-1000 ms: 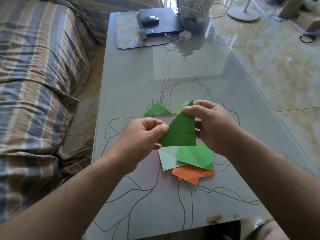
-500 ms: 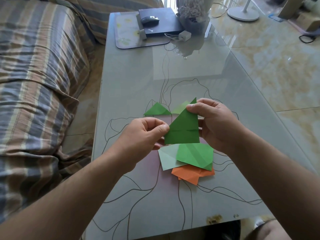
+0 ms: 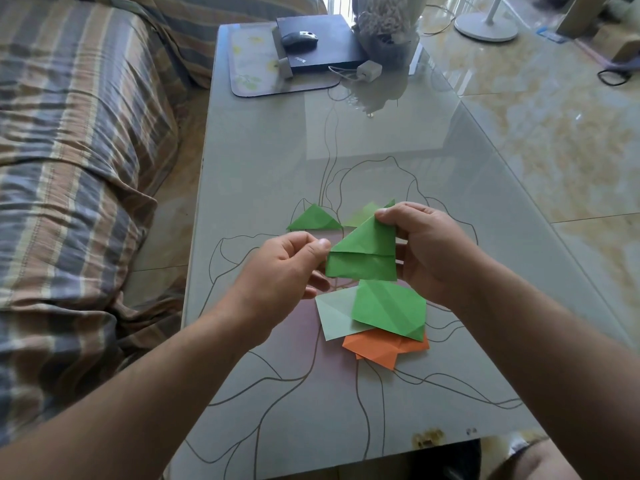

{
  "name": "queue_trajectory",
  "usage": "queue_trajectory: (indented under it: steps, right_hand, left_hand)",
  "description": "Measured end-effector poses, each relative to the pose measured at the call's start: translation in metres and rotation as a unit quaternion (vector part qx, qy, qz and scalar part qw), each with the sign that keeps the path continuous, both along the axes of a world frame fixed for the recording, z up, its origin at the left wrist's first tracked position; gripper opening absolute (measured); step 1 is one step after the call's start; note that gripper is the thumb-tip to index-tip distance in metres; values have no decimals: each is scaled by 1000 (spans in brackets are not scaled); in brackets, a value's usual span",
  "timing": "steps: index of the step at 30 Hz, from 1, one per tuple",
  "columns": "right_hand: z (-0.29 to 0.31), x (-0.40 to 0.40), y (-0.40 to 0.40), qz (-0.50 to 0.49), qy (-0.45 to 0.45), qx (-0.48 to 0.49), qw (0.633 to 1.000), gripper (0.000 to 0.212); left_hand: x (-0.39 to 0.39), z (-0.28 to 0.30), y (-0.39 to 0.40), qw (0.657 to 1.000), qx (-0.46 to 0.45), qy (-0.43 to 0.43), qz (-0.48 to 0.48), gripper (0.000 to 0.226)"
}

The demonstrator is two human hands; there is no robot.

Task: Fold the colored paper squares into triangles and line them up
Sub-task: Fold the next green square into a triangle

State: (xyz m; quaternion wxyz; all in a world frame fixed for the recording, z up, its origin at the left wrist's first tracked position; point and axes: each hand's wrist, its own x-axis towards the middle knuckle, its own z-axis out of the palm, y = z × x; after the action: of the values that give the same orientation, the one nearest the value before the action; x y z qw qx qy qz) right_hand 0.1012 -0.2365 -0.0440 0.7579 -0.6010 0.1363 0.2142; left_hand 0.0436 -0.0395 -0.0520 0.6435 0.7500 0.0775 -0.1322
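I hold a green paper (image 3: pixel 363 258) in the air above the table, folded, with a horizontal crease across it. My left hand (image 3: pixel 287 268) pinches its left edge and my right hand (image 3: pixel 429 251) pinches its top corner and right side. Behind it on the table lie a folded green triangle (image 3: pixel 313 219) and a lighter green triangle (image 3: pixel 363 213), partly hidden by my right hand. Below my hands sits a loose pile: a green sheet (image 3: pixel 388 308) over a pale green sheet (image 3: pixel 334 318) and orange paper (image 3: pixel 381 348).
The glass table (image 3: pixel 277 150) has a line drawing under its top. At its far end are a mat (image 3: pixel 249 74), a black laptop (image 3: pixel 322 43) with a mouse (image 3: pixel 299 38), a charger (image 3: pixel 369 71) and a plant (image 3: pixel 386 22). A striped sofa (image 3: pixel 79 150) runs along the left.
The green paper went from an upright triangle to a shape with a flap folded across its lower part. My left fingers slid up to its left edge; both hands rose slightly.
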Motion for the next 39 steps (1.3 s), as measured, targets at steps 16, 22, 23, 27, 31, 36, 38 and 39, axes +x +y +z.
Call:
queue_trajectory:
  steps: [16, 22, 23, 27, 31, 36, 38, 39]
  right_hand:
    - [-8, -12, 13, 42, 29, -30, 998, 13]
    - [-7, -14, 14, 36, -6, -31, 999, 8]
    - [-8, -16, 15, 31, -12, -24, 999, 19]
    - [-6, -30, 18, 29, -82, -8, 996, 54]
    - [-7, -40, 21, 34, -141, -36, 989, 51]
    - [-7, -40, 20, 27, -160, -47, 986, 39]
    - [-7, -40, 20, 25, -159, -32, 986, 36]
    - [-8, -40, 20, 24, -156, -23, 987, 36]
  left_hand:
    - [-4, -10, -2, 989, 83, -121, -33, 18]
    - [1, -9, -2, 993, 17, -106, 48, 10]
    - [2, -7, -2, 993, 5, -97, 68, 8]
    - [5, -4, -1, 989, -42, -69, 126, 12]
    - [6, -1, -2, 982, -113, -41, 144, 12]
    - [9, 1, 0, 972, -160, -15, 173, 10]
    - [11, 1, 2, 964, -179, -4, 199, 8]
    - [11, 2, 4, 960, -189, 3, 209, 5]
